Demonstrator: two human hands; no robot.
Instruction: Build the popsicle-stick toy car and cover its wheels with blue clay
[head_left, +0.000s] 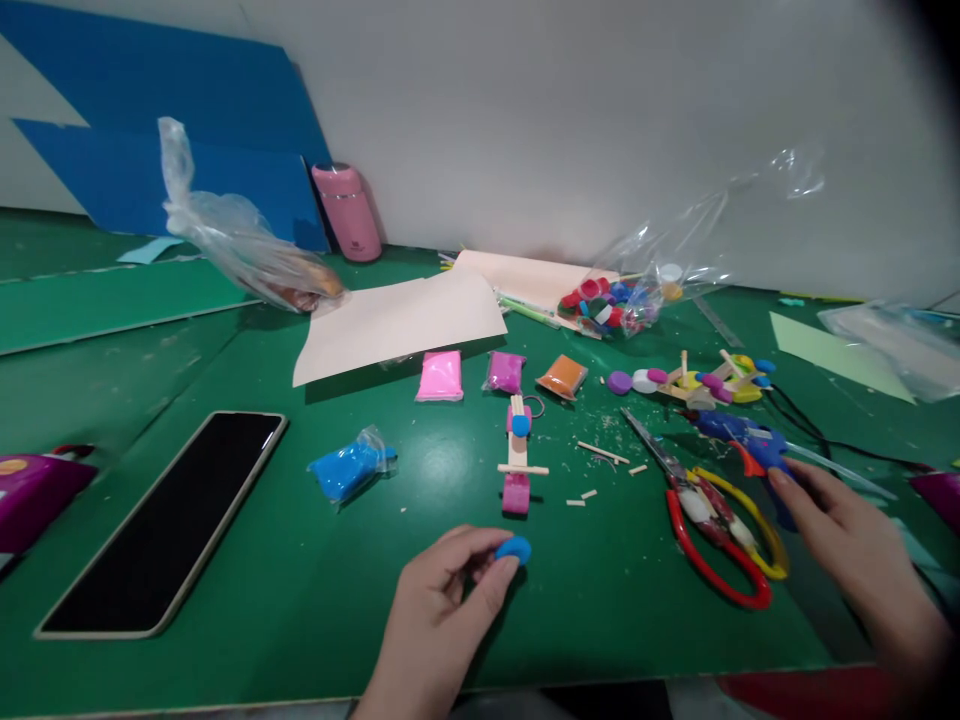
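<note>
My left hand (pixel 454 600) pinches a small blue disc (pixel 514 550) between thumb and fingers near the table's front edge. Just beyond it lies a small stick model (pixel 517 455) with pink pieces, a crosswise stick and a blue piece on top. At the right, my right hand (pixel 840 530) is closed round the handle of a blue glue gun (pixel 739 435) with an orange trigger, its nozzle pointing left. Scissors (pixel 705 510) with red and yellow handles lie between the model and my right hand.
A phone (pixel 165 520) and a blue clay packet (pixel 349 468) lie left. Pink (pixel 440 376), purple (pixel 505 371) and orange (pixel 562 377) packets sit beyond the model. Behind are a pink bottle (pixel 349 212) and a bag of caps (pixel 611 303); more stick models (pixel 701 383) stand right.
</note>
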